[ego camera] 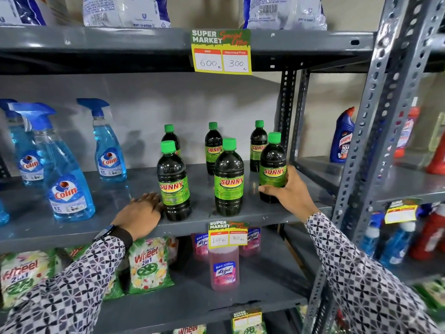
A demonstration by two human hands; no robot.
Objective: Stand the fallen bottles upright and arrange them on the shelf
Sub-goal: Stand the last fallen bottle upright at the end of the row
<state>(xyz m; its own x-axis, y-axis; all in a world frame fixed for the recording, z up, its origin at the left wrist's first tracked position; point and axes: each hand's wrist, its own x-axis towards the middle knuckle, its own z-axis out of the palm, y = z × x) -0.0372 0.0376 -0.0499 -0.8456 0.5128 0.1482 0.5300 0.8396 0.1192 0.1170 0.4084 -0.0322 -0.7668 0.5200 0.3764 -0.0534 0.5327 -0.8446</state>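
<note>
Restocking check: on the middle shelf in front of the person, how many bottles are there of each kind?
Green-capped Sunny bottles: 6, all upright
Blue Colin spray bottles: 4 visible, one cut off at the left edge
Total: 10

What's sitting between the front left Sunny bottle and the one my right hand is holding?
In the head view, one upright Sunny bottle stands between the left bottle and the held one.

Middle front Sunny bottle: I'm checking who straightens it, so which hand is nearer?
Right hand, narrowly: it grips the right front bottle beside the middle bottle. Left hand rests beyond the left front bottle.
</note>
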